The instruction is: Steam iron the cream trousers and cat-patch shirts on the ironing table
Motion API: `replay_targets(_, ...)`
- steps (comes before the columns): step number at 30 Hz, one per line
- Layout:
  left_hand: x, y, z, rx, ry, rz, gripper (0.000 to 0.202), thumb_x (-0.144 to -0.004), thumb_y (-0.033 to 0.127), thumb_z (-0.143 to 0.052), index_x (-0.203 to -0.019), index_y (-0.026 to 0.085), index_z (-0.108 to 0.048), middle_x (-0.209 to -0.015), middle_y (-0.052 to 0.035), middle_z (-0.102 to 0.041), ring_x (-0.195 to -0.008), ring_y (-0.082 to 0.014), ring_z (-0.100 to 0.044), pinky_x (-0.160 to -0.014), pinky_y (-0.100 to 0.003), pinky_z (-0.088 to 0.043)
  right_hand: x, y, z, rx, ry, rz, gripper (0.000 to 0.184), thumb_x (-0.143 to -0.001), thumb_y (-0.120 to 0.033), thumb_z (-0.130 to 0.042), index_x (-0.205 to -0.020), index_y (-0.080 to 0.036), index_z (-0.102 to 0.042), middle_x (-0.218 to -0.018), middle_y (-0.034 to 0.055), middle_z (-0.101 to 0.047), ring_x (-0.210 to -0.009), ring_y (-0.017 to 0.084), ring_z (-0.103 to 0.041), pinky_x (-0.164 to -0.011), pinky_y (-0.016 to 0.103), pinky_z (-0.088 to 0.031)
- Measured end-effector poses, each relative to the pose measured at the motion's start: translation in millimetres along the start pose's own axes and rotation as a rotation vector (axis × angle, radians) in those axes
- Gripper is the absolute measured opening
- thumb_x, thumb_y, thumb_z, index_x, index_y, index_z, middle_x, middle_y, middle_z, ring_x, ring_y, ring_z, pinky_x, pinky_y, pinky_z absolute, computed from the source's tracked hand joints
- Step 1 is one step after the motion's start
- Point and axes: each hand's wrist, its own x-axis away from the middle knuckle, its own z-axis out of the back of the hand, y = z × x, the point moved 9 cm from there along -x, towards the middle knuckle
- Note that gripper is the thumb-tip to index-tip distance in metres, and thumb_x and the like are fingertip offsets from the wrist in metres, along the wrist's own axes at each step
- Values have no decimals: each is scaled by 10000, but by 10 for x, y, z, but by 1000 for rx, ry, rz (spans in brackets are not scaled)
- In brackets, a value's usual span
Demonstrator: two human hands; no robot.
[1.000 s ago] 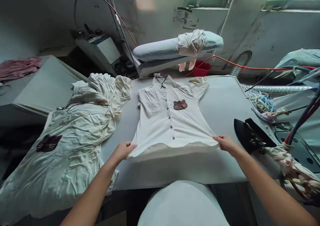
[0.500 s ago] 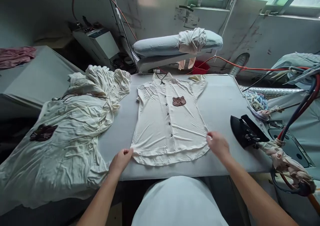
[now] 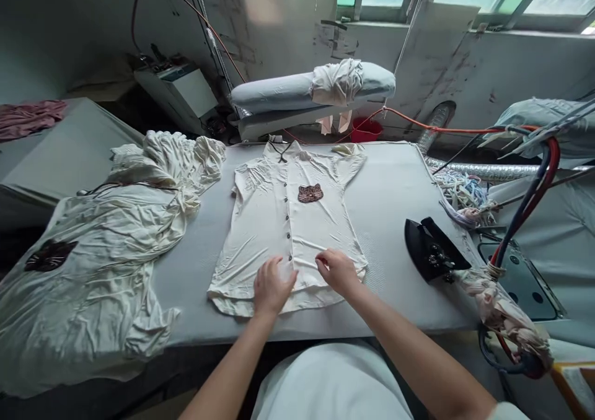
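Observation:
A cream short-sleeved button-up shirt (image 3: 260,228) lies face up and spread out on the padded ironing table (image 3: 385,197). Dark buttons run down its front, and a brown cat-face patch (image 3: 310,193) sits on the chest. Over the lower front, left of the button line, is my left hand (image 3: 272,284), its fingers and thumb apart and holding nothing. My right hand (image 3: 338,271) is just right of the lowest button, fingers curled and bunched; whether they pinch any cloth is hidden. A dark iron (image 3: 434,249) rests on the table to the right.
At the left a heap of cream shirts (image 3: 111,284) hangs over the table edge. A padded sleeve board (image 3: 279,90) with cloth wrapped round it stands behind the table. Hoses and cables (image 3: 525,203) run down to the iron at the right. A red bucket (image 3: 365,129) is beyond.
Both hands have left the hem's side corners and come inward over the lower front. My left hand's fingers have spread. The view has shifted slightly; the shirt still lies flat.

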Motion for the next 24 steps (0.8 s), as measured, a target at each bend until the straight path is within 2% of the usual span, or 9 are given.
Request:
replay_targets(3, 131, 202, -297, -133, 35, 143, 653, -744, 291, -673, -1362, 152, -516, -1537, -215, -420, -1425, -357, -377, -1154, -522, -303, -23, 260, -194, 57, -67, -113, 174, -916, -320, -580, -910, -209, -715, -918, 50, -728, -898, 185, -625, -769, 273, -385)
replay_targets(5, 211, 169, -345, -173, 21, 151, 586, -754, 233, -642, -1326, 162, -538, -1504, -198, -462, -1399, -341, -404, -1140, -503, -316, 73, 511, -168, 47, -64, -177, 192, -927, -341, -562, -925, -225, -714, -888, 38, -728, -837, 178, -624, -706, 271, -367)
replay_targets(8, 248, 65, -297, -187, -57, 52, 227, -805, 248, -596, -1019, 192, -643, -1170, -140, -662, -1171, -325, -562, -993, -462, -417, 234, 932, 131, 94, 59, -291, 209, -952, -287, -505, -1001, -218, -696, -971, 53, -726, -874, 175, -625, -692, 273, -345)
replay_targets(11, 218, 23, -262, -76, -171, -86, 60, -825, 255, -563, -820, 217, -610, -850, -64, -666, -890, -264, -619, -833, -387, -451, 352, 1247, 330, 89, 92, -355, 172, -930, -245, -524, -968, -211, -688, -950, 49, -724, -869, 177, -627, -686, 281, -331)
replay_targets(15, 147, 65, -200, 68, -169, -159, 146, -862, 355, -556, -860, 224, -620, -764, -35, -618, -774, -224, -588, -768, -334, -451, 389, 1324, 303, -7, 90, -358, 191, -956, -343, -533, -963, -244, -696, -934, 19, -732, -859, 172, -638, -690, 280, -342)
replay_targets(19, 139, 69, -233, -91, -146, -39, 173, -842, 394, -606, -851, 221, -596, -870, -64, -641, -891, -258, -605, -800, -353, -450, 412, 1323, 277, 3, 80, -461, 238, -966, -382, -504, -980, -252, -703, -944, 35, -738, -863, 194, -654, -716, 292, -392)
replay_targets(21, 185, 88, -262, -145, -160, -18, 110, -835, 329, -611, -836, 221, -590, -891, -68, -646, -906, -262, -611, -798, -353, -449, 449, 1356, 479, -26, 134, -416, 262, -958, -365, -479, -1030, -245, -701, -1012, 54, -736, -918, 207, -659, -776, 308, -439)
replay_targets(22, 218, 118, -276, -139, -170, -39, 75, -839, 295, -602, -829, 221, -596, -880, -64, -648, -892, -256, -613, -793, -351, -448, 485, 1397, 698, -8, 229, -363, 293, -952, -372, -468, -1074, -229, -694, -1087, 80, -724, -998, 224, -650, -842, 328, -454)
replay_targets(24, 299, 196, -297, -67, -189, -115, 61, -859, 246, -577, -829, 219, -622, -850, -56, -660, -866, -241, -616, -799, -347, -448, 650, 1587, 1293, 118, 534, -295, 429, -952, -433, -432, -1210, -166, -647, -1274, 164, -646, -1210, 288, -568, -991, 410, -429)
